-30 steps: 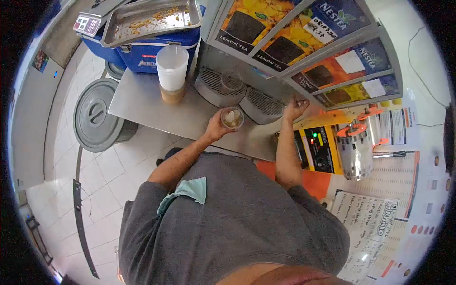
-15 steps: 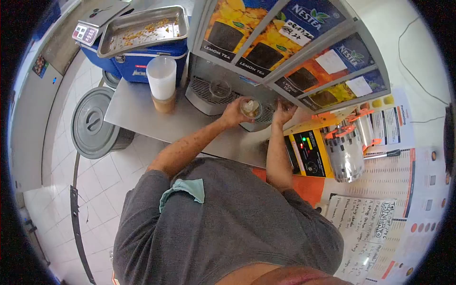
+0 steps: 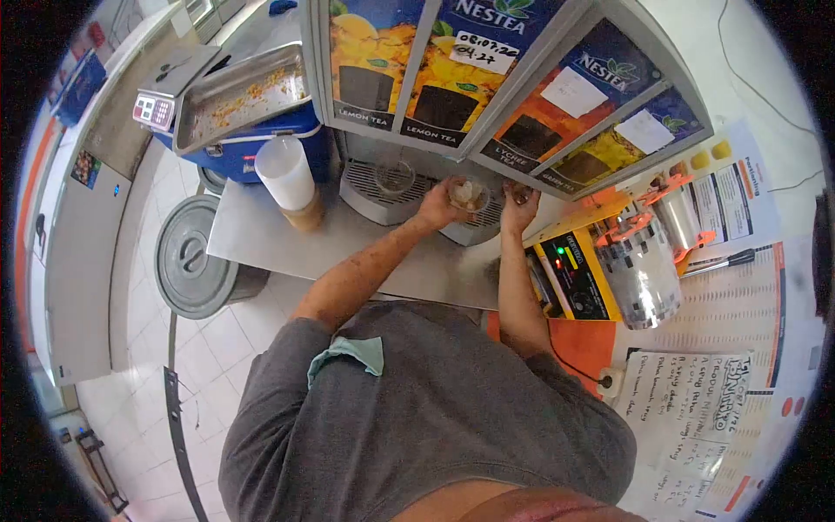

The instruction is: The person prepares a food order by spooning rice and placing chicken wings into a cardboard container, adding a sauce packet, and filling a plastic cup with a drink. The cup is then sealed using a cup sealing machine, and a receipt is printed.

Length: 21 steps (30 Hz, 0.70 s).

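My left hand (image 3: pixel 442 207) is wrapped around a clear plastic cup (image 3: pixel 469 196) with ice cubes in it. That cup is over the right part of the drink dispenser's drip tray (image 3: pixel 477 228), under the panels. To its right, my right hand (image 3: pixel 519 213) is raised close below the dispenser's front edge. Its fingers are curled round something small and see-through that I cannot make out. A second clear cup (image 3: pixel 396 177) stands on the left drip grid, touched by neither hand.
The tea dispenser (image 3: pixel 452 78) rises over the steel counter (image 3: pixel 261 228). Left are a cup stack (image 3: pixel 285 172), a blue cooler (image 3: pixel 228 157) bearing a metal tray (image 3: pixel 204 117), and a lidded grey bin (image 3: pixel 193 252). Right is a yellow-black machine (image 3: pixel 581 277).
The whole view has shifted and turned slightly with my head. My left hand still holds the cup of ice, and both hands stay near the same drip tray.
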Tool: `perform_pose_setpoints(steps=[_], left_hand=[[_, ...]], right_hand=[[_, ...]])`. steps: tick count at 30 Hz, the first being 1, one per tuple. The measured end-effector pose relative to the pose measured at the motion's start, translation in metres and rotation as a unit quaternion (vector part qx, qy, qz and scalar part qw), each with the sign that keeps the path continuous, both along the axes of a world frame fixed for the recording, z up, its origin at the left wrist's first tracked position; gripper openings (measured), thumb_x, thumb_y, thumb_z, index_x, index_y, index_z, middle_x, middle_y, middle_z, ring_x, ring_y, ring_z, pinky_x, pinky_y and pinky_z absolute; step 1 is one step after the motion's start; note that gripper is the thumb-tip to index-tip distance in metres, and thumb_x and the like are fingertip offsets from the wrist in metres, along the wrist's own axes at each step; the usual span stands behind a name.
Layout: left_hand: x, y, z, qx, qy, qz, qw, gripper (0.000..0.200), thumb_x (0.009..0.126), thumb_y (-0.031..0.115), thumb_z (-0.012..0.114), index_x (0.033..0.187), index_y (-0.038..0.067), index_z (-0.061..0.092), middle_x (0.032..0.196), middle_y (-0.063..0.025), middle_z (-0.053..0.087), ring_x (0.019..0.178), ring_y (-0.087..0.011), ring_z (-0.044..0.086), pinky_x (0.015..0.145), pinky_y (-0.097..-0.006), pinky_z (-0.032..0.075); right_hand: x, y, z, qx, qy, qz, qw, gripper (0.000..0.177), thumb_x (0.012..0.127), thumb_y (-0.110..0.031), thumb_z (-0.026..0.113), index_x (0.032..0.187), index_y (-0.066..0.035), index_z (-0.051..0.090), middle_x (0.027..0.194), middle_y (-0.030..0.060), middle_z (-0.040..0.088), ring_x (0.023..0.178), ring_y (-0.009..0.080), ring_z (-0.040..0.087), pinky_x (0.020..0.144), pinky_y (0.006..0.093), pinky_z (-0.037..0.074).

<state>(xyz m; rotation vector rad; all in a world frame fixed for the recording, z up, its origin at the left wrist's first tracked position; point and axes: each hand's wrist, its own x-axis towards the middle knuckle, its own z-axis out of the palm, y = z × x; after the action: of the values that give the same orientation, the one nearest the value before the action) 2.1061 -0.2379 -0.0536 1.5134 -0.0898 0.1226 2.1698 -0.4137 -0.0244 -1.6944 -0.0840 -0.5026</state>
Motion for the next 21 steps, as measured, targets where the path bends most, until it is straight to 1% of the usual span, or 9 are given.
perform_pose_setpoints(steps=[1, 5, 8, 10, 11, 13, 16, 20, 21], left_hand=[[0.000, 0.001, 0.001, 0.007, 0.002, -0.005, 1.000, 0.088, 0.052, 0.025, 0.089, 0.125, 0.002, 0.046, 0.114, -0.0114, 0.060, 0.107, -0.0222, 0.057, 0.095, -0.0332, 0.044], [-0.007, 0.003, 0.016, 0.022, 0.052, 0.007, 0.998, 0.088, 0.051, 0.029, 0.090, 0.124, 0.004, 0.048, 0.113, -0.0112, 0.060, 0.107, -0.0224, 0.058, 0.094, -0.0337, 0.045], [-0.005, 0.008, -0.001, 0.076, 0.049, 0.017, 0.996, 0.088, 0.051, 0.028, 0.089, 0.125, 0.004, 0.047, 0.115, -0.0115, 0.059, 0.108, -0.0225, 0.057, 0.095, -0.0337, 0.044], [-0.009, 0.015, -0.005, 0.111, 0.036, 0.018, 0.993, 0.088, 0.052, 0.026, 0.089, 0.125, 0.004, 0.047, 0.117, -0.0114, 0.058, 0.109, -0.0222, 0.057, 0.096, -0.0335, 0.044], [-0.013, 0.020, -0.003, 0.082, 0.043, -0.004, 0.996, 0.086, 0.052, 0.024, 0.089, 0.125, 0.004, 0.047, 0.118, -0.0112, 0.057, 0.110, -0.0221, 0.056, 0.097, -0.0330, 0.043], [-0.022, 0.028, -0.007, 0.055, 0.056, -0.034, 0.996, 0.085, 0.053, 0.022, 0.089, 0.125, 0.004, 0.047, 0.119, -0.0110, 0.056, 0.111, -0.0221, 0.055, 0.098, -0.0326, 0.043], [-0.033, 0.036, 0.003, 0.012, 0.033, -0.045, 0.998, 0.078, 0.057, 0.013, 0.086, 0.124, 0.003, 0.046, 0.120, -0.0104, 0.055, 0.113, -0.0219, 0.054, 0.097, -0.0334, 0.043], [-0.042, 0.043, 0.012, -0.045, 0.060, -0.102, 0.992, 0.073, 0.062, 0.004, 0.082, 0.124, 0.002, 0.044, 0.120, -0.0100, 0.055, 0.113, -0.0220, 0.053, 0.097, -0.0355, 0.044], [-0.042, 0.045, 0.017, -0.047, 0.054, -0.097, 0.993, 0.072, 0.063, 0.002, 0.081, 0.124, 0.002, 0.043, 0.120, -0.0102, 0.054, 0.113, -0.0218, 0.053, 0.097, -0.0360, 0.044]], right_hand=[[-0.004, -0.002, -0.002, -0.060, 0.018, -0.016, 0.998, 0.050, 0.079, -0.003, 0.070, 0.123, -0.002, 0.047, 0.108, 0.0090, 0.058, 0.097, 0.0204, 0.056, 0.083, 0.0331, 0.048], [-0.039, 0.008, -0.001, -0.013, 0.002, -0.011, 1.000, 0.055, 0.078, 0.000, 0.070, 0.127, 0.000, 0.045, 0.100, 0.0083, 0.058, 0.092, 0.0165, 0.056, 0.076, 0.0292, 0.048], [-0.066, 0.010, 0.009, -0.054, -0.008, 0.001, 0.999, 0.049, 0.078, -0.003, 0.070, 0.124, -0.007, 0.054, 0.105, 0.0069, 0.056, 0.102, 0.0192, 0.052, 0.086, 0.0364, 0.043], [-0.083, 0.011, 0.029, -0.405, -0.063, -0.061, 0.910, 0.048, 0.075, -0.005, 0.070, 0.119, -0.021, 0.060, 0.114, 0.0042, 0.052, 0.113, 0.0224, 0.046, 0.096, 0.0443, 0.031], [-0.086, 0.013, 0.035, -0.402, -0.057, -0.065, 0.912, 0.048, 0.075, -0.005, 0.070, 0.119, -0.021, 0.060, 0.114, 0.0042, 0.052, 0.113, 0.0224, 0.046, 0.096, 0.0443, 0.031], [-0.092, 0.015, 0.045, -0.526, -0.139, -0.046, 0.838, 0.051, 0.074, -0.007, 0.069, 0.117, -0.033, 0.062, 0.117, 0.0016, 0.050, 0.118, 0.0237, 0.041, 0.100, 0.0506, 0.021], [-0.098, 0.024, 0.059, -0.584, -0.163, -0.039, 0.794, 0.049, 0.074, -0.007, 0.068, 0.115, -0.035, 0.063, 0.117, 0.0008, 0.050, 0.118, 0.0224, 0.042, 0.098, 0.0524, 0.022], [-0.100, 0.028, 0.064, -0.599, -0.178, -0.041, 0.780, 0.050, 0.077, -0.006, 0.065, 0.116, -0.037, 0.061, 0.116, 0.0017, 0.050, 0.117, 0.0229, 0.042, 0.101, 0.0559, 0.017], [-0.101, 0.028, 0.068, -0.583, -0.150, -0.034, 0.798, 0.050, 0.077, -0.006, 0.065, 0.117, -0.036, 0.061, 0.116, 0.0022, 0.051, 0.118, 0.0232, 0.042, 0.101, 0.0566, 0.016]])
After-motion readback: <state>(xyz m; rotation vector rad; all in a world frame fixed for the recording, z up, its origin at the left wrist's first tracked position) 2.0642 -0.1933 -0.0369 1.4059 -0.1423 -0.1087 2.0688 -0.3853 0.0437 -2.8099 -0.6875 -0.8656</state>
